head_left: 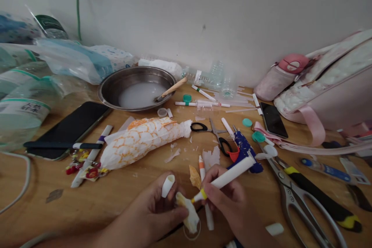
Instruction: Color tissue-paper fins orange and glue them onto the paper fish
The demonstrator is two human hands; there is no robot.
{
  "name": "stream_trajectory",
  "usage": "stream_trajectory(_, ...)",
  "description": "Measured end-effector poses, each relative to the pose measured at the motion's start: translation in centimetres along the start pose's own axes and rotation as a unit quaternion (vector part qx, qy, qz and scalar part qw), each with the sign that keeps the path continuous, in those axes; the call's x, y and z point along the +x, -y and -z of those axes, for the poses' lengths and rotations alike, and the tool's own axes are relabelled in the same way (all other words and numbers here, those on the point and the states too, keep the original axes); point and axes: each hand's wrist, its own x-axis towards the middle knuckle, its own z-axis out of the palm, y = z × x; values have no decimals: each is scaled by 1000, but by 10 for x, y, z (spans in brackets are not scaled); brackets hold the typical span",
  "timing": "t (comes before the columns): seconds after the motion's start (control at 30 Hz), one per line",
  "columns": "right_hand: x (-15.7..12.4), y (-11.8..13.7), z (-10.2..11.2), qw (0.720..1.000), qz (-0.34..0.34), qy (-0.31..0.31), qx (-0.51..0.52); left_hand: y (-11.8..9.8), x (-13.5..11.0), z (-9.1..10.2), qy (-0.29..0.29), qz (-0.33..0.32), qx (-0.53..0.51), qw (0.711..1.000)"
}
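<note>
My left hand pinches a small crumpled piece of white paper, partly coloured yellow, and also holds a white marker cap between its fingers. My right hand grips a white marker with a yellow tip pressed against that paper piece. Just behind lies a paper-covered fish shape with orange scale lines. An orange-ended marker lies on the wooden table under my hands.
Black-handled scissors, a blue glue gun and large shears lie right. A steel bowl of white liquid stands behind, a phone left, another phone and a pink bag right. Plastic bags crowd the far left.
</note>
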Motion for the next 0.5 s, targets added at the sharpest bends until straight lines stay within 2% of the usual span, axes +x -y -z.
stream_trajectory(0.1, -3, -1, -1, 997, 45, -67, -10, -5, 3, -3, -5, 16, 12, 1000)
stream_trajectory(0.17, -5, -1, -2, 995, 58, -77, -4, -8, 4, -6, -4, 22, 40, 999)
stream_trajectory(0.3, -7, -3, -3, 999, 30, -31, 3, -8, 0, -5, -28, 46, 188, 981)
stream_trajectory(0.43, -9, -5, -4, 997, -56, 60, 9, -5, -7, 0, 14, 69, 270, 960)
stream_trajectory(0.5, -11, -6, -7, 994, -85, 61, -29, -4, -11, 1, 28, 59, 293, 954)
